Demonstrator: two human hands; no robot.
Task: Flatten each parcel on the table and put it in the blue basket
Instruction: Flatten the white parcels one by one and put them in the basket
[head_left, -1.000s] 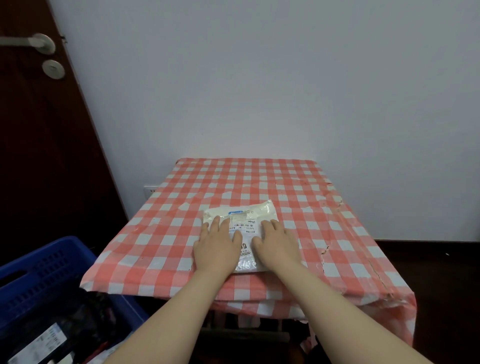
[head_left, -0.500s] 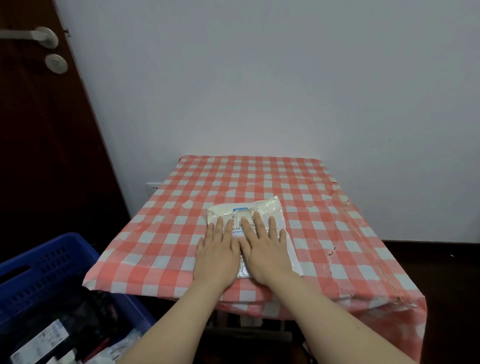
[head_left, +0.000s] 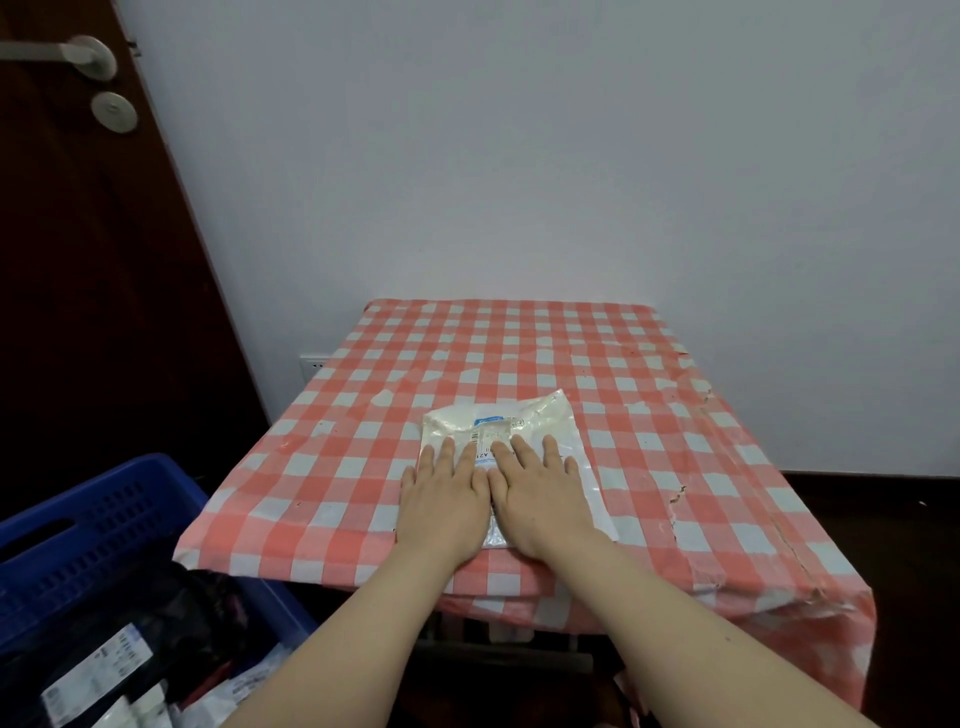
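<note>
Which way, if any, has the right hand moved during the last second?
Yes. The right hand slid left across the parcel, closing the gap beside the left hand and baring the parcel's right edge.

There's the white plastic parcel (head_left: 540, 418), flat near the front edge of the checked bench (head_left: 519, 338). Its printed label faces up and its far end is crinkled. The left hand (head_left: 444, 499) and right hand (head_left: 540, 493) press flat on its near half. The blue basket (head_left: 104, 499) sits low at the left, with labelled parcels (head_left: 119, 670) inside.
</note>
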